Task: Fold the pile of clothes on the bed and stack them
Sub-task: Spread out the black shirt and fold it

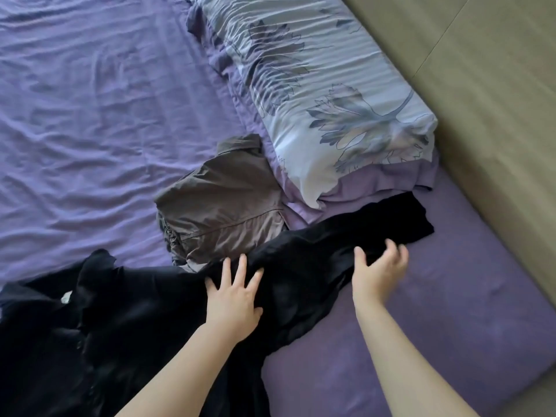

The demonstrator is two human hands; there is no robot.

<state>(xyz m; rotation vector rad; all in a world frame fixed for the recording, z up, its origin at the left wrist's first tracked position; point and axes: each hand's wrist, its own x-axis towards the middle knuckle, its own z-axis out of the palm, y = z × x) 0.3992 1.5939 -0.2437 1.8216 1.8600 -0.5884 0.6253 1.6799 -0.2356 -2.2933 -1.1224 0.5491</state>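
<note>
Here, a black garment (301,260) lies spread across the near part of a purple-sheeted bed (90,115), one long narrow part stretched toward the right, its squared end resting just below the pillow's corner, while the bulk of the cloth bunches in loose folds at the lower left. The fabric looks thin, limp and light, the kind that drapes, wrinkles and slides on a sheet rather than holding a crease; it will likely need smoothing flat before each fold, and is best taken by its edges, seams or the end of the long part, not by the slack middle.

The left hand (233,299) rests flat on the cloth near its middle, fingers straight and fanned wide, pinning it to the mattress. The right hand (379,267) sits at the near edge of the stretched part, fingers spread and lightly bent; it is motion-blurred, and whether the fingertips pinch the cloth or merely brush it cannot be told.

Just beyond the black garment, touching its far edge, sits a grey garment (219,212) already folded into a compact bundle, apparently the start of the stack. A floral pillow (331,94) lies beyond, beside the folded piece, and a plain olive-tan surface (481,85) borders the bed on the right.
</note>
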